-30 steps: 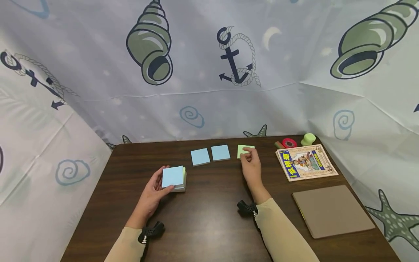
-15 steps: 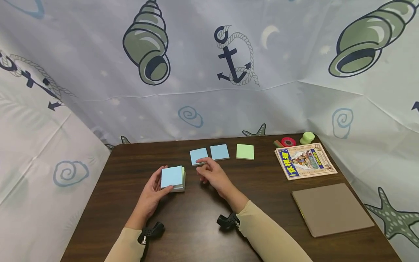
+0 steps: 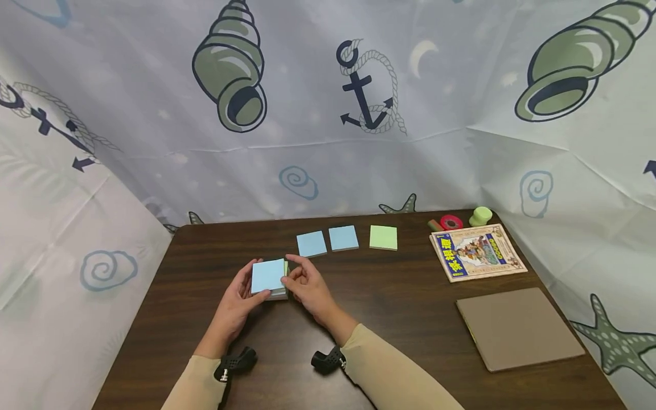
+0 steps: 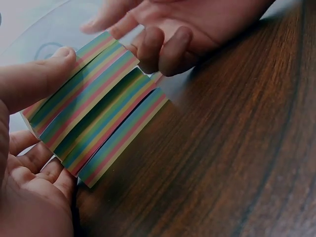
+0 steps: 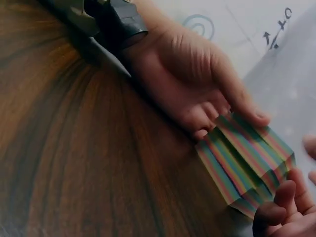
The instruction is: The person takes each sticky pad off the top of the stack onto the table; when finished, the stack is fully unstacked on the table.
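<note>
In the head view, my left hand point(image 3: 233, 307) grips a stack of square sticky note pads point(image 3: 267, 275) at its left side, thumb along the near edge. A blue pad tops the stack, with pale green showing beneath. Striped side edges of the slightly offset pads point(image 4: 98, 111) face the left wrist view. My right hand point(image 3: 314, 293) is at the stack's right edge, index finger extended, other fingers bent; whether it has hold of a pad is unclear. Farther back lie two blue sticky note pads point(image 3: 311, 244) point(image 3: 343, 238) and one green sticky note pad point(image 3: 383, 237).
At the right of the brown table point(image 3: 389, 353) lie a illustrated booklet point(image 3: 479, 252) and a grey-brown flat board or book point(image 3: 520, 329). Behind the booklet are a red ring-shaped item point(image 3: 451, 222) and a light green knob-like item point(image 3: 480, 216). A patterned cloth point(image 3: 318, 114) hangs behind.
My right hand has left the green pad at the back and come left and nearer, to the stack's right edge. My left hand and the stack have hardly moved.
</note>
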The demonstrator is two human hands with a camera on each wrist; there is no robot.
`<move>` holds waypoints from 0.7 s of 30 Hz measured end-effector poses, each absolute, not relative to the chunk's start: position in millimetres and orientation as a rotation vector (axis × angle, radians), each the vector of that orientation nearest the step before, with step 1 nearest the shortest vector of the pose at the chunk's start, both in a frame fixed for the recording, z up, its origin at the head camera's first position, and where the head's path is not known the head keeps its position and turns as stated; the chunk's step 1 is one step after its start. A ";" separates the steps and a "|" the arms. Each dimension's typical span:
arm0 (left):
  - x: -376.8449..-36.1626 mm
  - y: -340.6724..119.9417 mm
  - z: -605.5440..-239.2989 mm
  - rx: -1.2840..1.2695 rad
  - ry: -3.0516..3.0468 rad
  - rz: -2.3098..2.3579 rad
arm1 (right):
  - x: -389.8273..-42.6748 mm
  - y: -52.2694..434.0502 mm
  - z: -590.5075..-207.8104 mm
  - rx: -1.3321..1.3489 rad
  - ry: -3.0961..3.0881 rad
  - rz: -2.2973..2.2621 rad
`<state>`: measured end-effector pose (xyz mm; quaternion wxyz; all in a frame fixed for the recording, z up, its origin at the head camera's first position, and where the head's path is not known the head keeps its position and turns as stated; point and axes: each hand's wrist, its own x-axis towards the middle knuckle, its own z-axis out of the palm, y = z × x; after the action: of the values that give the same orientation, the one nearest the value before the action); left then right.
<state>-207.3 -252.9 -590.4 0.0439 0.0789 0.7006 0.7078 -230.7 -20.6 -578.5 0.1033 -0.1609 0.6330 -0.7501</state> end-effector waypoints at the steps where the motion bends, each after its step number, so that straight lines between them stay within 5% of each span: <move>1: -207.5 -253.1 -590.3 0.242 2.142 2.167 | -230.8 -21.3 -581.1 -0.499 1.872 -2.215; 21: -207.9 -253.1 -589.7 0.266 2.222 2.081 | -233.4 -14.5 -585.6 -0.605 2.023 -1.949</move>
<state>-207.9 -253.1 -589.7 0.0429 0.0871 0.7264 0.6804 -233.4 -14.5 -585.6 0.1338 -0.2087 0.6977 -0.6721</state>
